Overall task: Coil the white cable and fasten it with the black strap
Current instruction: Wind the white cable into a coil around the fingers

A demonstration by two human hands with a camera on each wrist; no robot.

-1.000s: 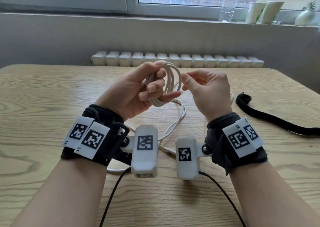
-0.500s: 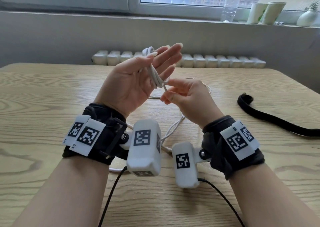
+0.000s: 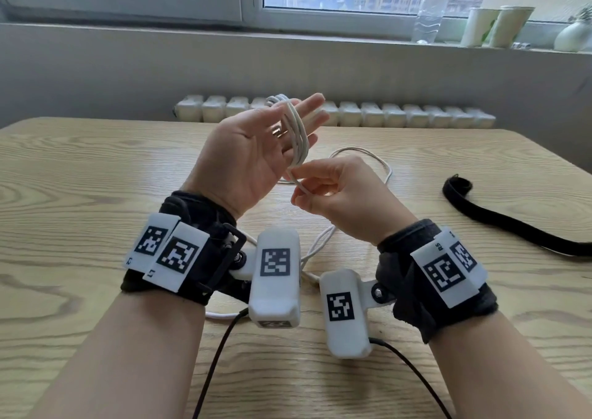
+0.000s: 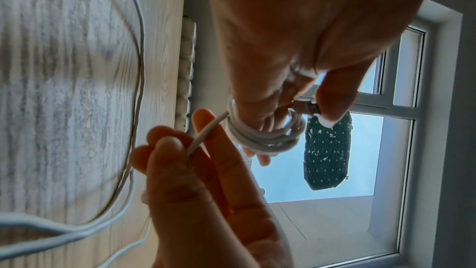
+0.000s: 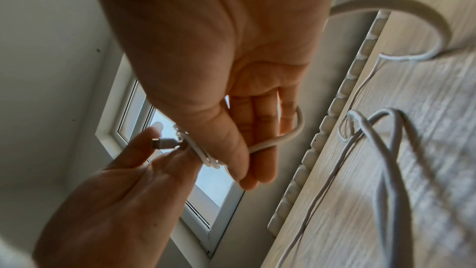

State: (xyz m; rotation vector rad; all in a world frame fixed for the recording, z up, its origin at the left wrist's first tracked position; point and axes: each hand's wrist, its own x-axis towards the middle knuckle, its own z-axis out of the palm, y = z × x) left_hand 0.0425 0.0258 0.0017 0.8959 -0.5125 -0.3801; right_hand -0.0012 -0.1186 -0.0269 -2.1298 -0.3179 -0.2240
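Trailing white cable [image 3: 362, 156], end hidden

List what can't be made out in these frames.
- Black strap: head view; the right edge cuts off its far end.
- White cable: number of turns on the left hand unclear, strands overlap; slack runs behind the wrist cameras.
- Cable's other end: not seen in any view.
- Right hand: head view; its fingers hide the pinch point.
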